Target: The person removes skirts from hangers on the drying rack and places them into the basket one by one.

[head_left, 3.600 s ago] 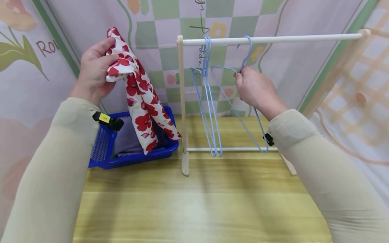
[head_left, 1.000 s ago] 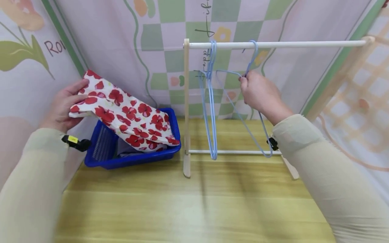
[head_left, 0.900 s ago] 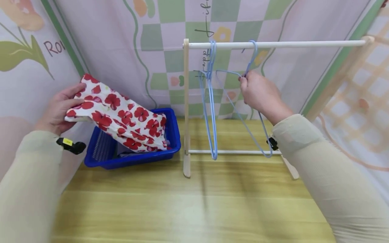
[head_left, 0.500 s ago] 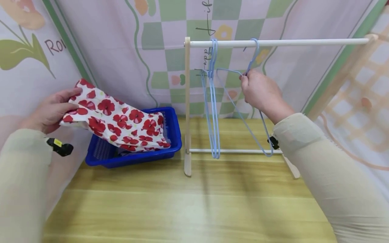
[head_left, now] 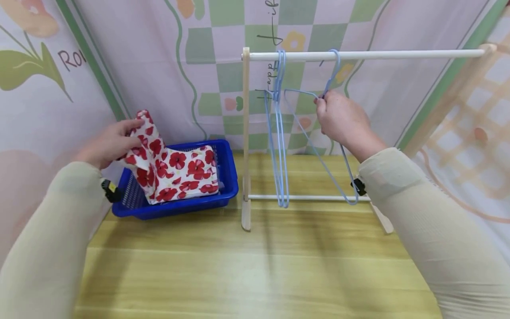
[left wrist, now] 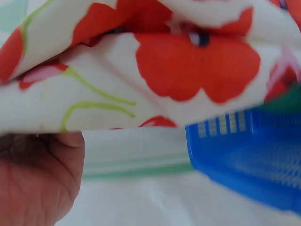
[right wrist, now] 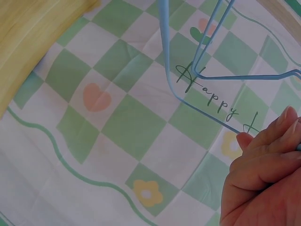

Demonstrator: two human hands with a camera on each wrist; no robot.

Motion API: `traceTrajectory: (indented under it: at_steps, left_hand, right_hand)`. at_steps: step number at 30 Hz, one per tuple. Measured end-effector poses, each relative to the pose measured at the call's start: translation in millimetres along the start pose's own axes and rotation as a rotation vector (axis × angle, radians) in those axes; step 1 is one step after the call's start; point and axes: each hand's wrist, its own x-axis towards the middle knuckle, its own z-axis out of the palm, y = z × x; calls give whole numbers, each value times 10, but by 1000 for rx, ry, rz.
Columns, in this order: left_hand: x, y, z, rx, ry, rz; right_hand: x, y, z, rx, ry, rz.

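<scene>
My left hand (head_left: 109, 142) pinches one end of a white cloth with red flowers (head_left: 185, 173), lifting that end above the left side of a blue plastic basket (head_left: 229, 177). The rest of the cloth lies in the basket, its right part spread flat. In the left wrist view the folded cloth (left wrist: 197, 66) covers most of the fingers. My right hand (head_left: 342, 117) grips a light blue hanger (head_left: 312, 148) just below its hook, which sits on the white rail (head_left: 398, 55). In the right wrist view, fingers curl round the hanger's wire (right wrist: 207, 114).
Several more blue hangers (head_left: 282, 155) hang bunched near the rail's left end. The rack's wooden post (head_left: 245, 133) stands just right of the basket, with a lower white bar (head_left: 311, 197) near the wooden table (head_left: 239, 266). Printed curtains (head_left: 151, 66) stand close behind and at the sides.
My left hand carried the flowered cloth down from above the basket and out leftward, then swung back right, folding the cloth's held end up over the basket. My right hand stayed on the hanger.
</scene>
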Motion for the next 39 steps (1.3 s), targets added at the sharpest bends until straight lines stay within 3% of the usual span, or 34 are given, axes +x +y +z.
traceTrajectory:
  at_steps: [9, 18, 24, 29, 34, 39]
  left_hand:
    - [218, 330, 464, 103, -36, 95]
    - [449, 510, 953, 106, -68, 94]
    - [581, 448, 1314, 97, -50, 144]
    - [623, 299, 1541, 86, -89, 119]
    - [601, 195, 1630, 112, -171, 130]
    - [583, 156, 1620, 186, -195, 143]
  right_hand:
    - [9, 11, 9, 12, -6, -4]
    - [19, 32, 5, 14, -6, -5]
    - [23, 31, 7, 24, -13, -5]
    - [22, -4, 18, 25, -13, -6]
    - [20, -20, 18, 28, -14, -1]
    - [24, -23, 13, 33, -12, 4]
